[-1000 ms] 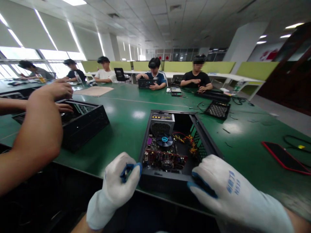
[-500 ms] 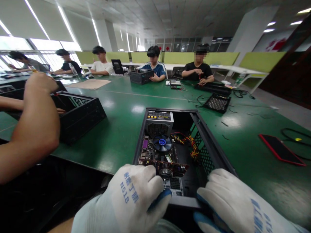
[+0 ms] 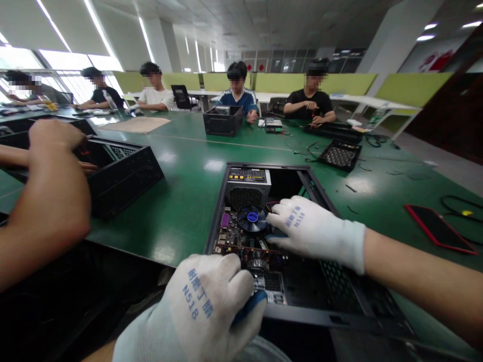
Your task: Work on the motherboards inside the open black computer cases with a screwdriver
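An open black computer case (image 3: pixel 302 314) lies in front of me on the green table. Inside it are a power supply (image 3: pixel 247 193), a cooling fan (image 3: pixel 252 219) with a blue hub, a purple port (image 3: pixel 225 221) and a graphics or expansion card (image 3: pixel 241 250). My left hand (image 3: pixel 215 296), in a white glove with blue fingertips, is closed on the case's near left edge. My right hand (image 3: pixel 302 226), gloved alike, reaches in over the board beside the fan. Its thumb and fingers are apart; its fingertips partly cover the cables behind.
A bare forearm of a neighbour (image 3: pixel 53 191) works at another black case (image 3: pixel 128 176) on the left. A red-edged black pad (image 3: pixel 439 229) and a cable lie right. Across the table, several people sit with parts, another case (image 3: pixel 222 120) and a black tray (image 3: pixel 339 155).
My right hand has left the case's near right edge and moved forward over the board beside the fan. My left hand stays on the near edge. The case across the table has turned.
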Motion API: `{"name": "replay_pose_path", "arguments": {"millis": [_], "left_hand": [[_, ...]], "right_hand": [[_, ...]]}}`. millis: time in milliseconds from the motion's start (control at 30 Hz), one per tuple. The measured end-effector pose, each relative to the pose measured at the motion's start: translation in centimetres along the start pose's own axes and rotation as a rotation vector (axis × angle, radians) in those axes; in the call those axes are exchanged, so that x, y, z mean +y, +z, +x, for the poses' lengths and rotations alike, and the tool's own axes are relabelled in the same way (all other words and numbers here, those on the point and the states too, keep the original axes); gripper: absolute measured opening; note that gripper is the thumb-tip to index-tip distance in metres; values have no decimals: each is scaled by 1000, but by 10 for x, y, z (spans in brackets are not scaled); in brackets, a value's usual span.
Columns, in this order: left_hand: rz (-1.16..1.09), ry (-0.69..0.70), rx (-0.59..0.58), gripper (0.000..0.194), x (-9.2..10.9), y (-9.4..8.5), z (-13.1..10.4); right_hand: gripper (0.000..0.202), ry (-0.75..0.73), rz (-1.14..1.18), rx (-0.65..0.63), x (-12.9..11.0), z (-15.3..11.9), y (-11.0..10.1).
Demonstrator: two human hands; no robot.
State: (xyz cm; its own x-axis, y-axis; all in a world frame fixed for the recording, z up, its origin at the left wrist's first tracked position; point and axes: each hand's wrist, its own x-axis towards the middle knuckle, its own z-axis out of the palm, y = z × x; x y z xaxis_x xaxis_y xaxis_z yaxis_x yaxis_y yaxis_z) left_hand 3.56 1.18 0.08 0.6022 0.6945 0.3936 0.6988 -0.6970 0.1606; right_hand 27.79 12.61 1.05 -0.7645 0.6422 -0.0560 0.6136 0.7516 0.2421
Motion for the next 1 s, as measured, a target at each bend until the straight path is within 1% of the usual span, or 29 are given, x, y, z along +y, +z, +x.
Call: {"name": "replay_pose_path", "arguments": {"millis": [100, 167, 233, 267, 367, 433, 533, 600, 700, 800, 900, 1000], "left_hand": [[11, 2, 21, 21, 1, 1, 0], [15, 0, 17, 21, 2, 1, 0], [21, -6, 15, 21, 2, 2, 0], [22, -14, 19, 22, 2, 2, 0], [11, -22, 29, 21, 2, 5, -2], [-1, -27, 42, 21, 2, 6, -3], [-6, -31, 62, 22, 2, 7, -3], [-8, -19, 63, 22, 2, 7, -2], [-13, 2, 52, 22, 1, 4, -1], [-1, -4, 38, 22, 1, 4, 0], [10, -4, 47, 21, 1, 4, -1], [9, -2, 56, 21, 1, 6, -2]], "right_hand": [[37, -53, -52, -156, -3, 28, 8], [32, -75, -79, -247, -10, 42, 8], [22, -103, -103, -310, -16, 50, 7], [22, -121, -110, -324, -17, 53, 7], [26, -181, -109, -300, -15, 53, 9], [23, -199, -96, -231, -9, 46, 10], [20, -175, -75, -146, 0, 31, 8], [18, -129, -56, -122, 5, 20, 5], [17, -30, -49, -146, 16, 9, 3], [18, 50, -93, -197, 27, 7, 4], [21, 75, -141, -202, 35, 12, 5], [25, 115, -187, -284, 37, 24, 2]]}}
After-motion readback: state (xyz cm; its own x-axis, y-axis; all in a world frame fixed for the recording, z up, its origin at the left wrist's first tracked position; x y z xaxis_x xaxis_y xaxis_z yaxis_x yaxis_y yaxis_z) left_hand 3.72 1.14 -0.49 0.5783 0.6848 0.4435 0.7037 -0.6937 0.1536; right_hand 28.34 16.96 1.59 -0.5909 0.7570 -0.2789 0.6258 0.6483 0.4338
